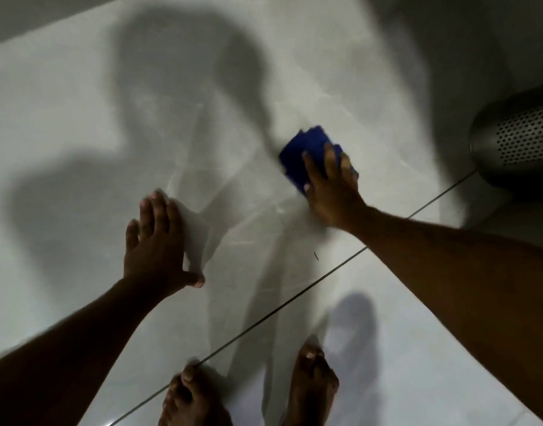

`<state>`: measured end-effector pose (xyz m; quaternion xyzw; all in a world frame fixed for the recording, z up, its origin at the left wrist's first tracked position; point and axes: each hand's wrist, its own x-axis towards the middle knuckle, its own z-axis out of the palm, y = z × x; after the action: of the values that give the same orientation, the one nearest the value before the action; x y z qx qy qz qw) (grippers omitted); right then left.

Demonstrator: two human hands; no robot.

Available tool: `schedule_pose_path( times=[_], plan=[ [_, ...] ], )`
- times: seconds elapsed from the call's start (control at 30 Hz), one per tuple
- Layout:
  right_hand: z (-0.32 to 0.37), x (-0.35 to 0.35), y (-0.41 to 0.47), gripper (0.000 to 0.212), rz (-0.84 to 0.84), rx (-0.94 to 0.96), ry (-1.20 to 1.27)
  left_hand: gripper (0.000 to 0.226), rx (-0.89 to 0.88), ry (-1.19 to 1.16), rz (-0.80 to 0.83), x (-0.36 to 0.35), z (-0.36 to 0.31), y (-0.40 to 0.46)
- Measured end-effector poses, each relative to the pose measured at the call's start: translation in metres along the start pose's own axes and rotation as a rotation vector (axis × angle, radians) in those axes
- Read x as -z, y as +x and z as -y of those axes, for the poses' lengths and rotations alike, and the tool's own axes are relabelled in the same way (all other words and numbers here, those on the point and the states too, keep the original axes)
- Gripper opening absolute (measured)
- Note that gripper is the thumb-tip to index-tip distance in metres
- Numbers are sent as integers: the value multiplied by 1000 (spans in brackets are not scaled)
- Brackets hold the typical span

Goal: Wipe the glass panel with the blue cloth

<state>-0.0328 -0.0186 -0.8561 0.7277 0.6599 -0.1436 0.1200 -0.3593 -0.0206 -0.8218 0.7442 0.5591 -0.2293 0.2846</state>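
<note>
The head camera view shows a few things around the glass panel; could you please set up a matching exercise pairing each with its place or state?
Things:
1. blue cloth
2. left hand
3. perforated metal bin
4. bare feet

Places or states:
A. at the right edge of the view
B. pressed under the right hand
C. at the bottom of the view
D. flat, fingers spread, holding nothing

Pairs: 1-B, 2-D, 3-A, 4-C

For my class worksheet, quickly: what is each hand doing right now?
Left hand: open, fingers spread, flat on the glass panel, holding nothing.
Right hand: pressing the blue cloth against the glass.
</note>
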Motion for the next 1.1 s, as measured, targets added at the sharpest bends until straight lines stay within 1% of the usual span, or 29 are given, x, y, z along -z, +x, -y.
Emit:
schedule_pose_path(
  times=[0.03, 0.07, 0.1, 0.13, 0.2, 0.23, 0.27, 0.3, 0.33, 0.37, 0.4, 0.47, 0.5, 0.53, 0.57, 0.6, 0.63, 0.7, 0.73, 0.8, 0.87, 0.9, 0.93, 0.97, 1.03, 1.1],
  plan=[
    [9, 2, 4, 66, -25, -109, 55, 165, 1, -1, 4, 0, 0, 0],
    [20, 0, -7, 67, -42, -128, 61, 165, 1, 0, 7, 0, -1, 0],
    [28, -9, -29, 66, -63, -58, 51, 165, 1, 3, 5, 0, -2, 0],
    [34, -21, -64, 66, -51, 76, 22, 164, 4, 7, 3, 0, -3, -1],
    [26, -38, -136, 68, 78, 527, -107, 164, 9, 11, 7, 2, -4, -2],
    [9, -41, -149, 68, 155, 730, -189, 164, 7, 12, 7, 3, -4, -2],
    [-13, -36, -141, 67, 186, 884, -243, 164, 3, 10, 6, 4, -4, -2],
    [-31, -30, -122, 67, 154, 974, -304, 163, 2, 4, 6, 5, -4, -2],
    [-42, -23, -100, 67, 135, 969, -346, 163, 7, 0, 7, 5, -4, -2],
    [-48, -16, -81, 66, 111, 897, -370, 163, 9, 1, 10, 4, -5, -2],
    [-52, -10, -64, 66, 86, 782, -376, 163, 10, 2, 10, 4, -5, -2],
    [-45, -3, -42, 66, 27, 470, -276, 164, 18, 10, 11, 4, -6, -2],
    [-29, -4, -35, 68, -8, 255, -165, 164, 20, 15, 14, 4, -6, -1],
    [-5, -6, -29, 69, -44, 21, -31, 164, 21, 19, 17, 4, -7, 0],
    [27, -8, -27, 70, -75, -174, 75, 164, 22, 20, 18, 4, -6, 0],
    [62, -12, -28, 71, -112, -257, 136, 164, 23, 20, 18, 4, -6, 0],
    [97, -19, -33, 73, -134, -206, 167, 165, 23, 22, 18, 4, -6, 1],
    [155, -27, -48, 80, -71, 108, 182, 165, 22, 29, 19, 5, -6, 0],
    [171, -27, -48, 82, -48, 230, 171, 165, 27, 30, 14, 6, -7, -1],
    [171, -17, -20, 76, -72, 354, 140, 165, 33, 25, 11, 7, -7, -1],
    [143, -1, 19, 67, -126, 393, 65, 164, 31, 19, 11, 8, -6, -2],
    [120, 4, 36, 65, -136, 348, 48, 164, 28, 18, 7, 8, -5, -2],
    [94, 6, 45, 65, -138, 240, 45, 164, 24, 16, 7, 9, -5, -3],
    [65, 6, 45, 66, -127, 93, 61, 164, 20, 15, 7, 9, -5, -3],
    [18, -2, 17, 69, -94, -193, 149, 165, 22, 18, 2, 9, -6, -4],
    [0, -16, -41, 70, -64, -428, 224, 165, 24, 16, 7, 10, -8, -4]
  ],
)
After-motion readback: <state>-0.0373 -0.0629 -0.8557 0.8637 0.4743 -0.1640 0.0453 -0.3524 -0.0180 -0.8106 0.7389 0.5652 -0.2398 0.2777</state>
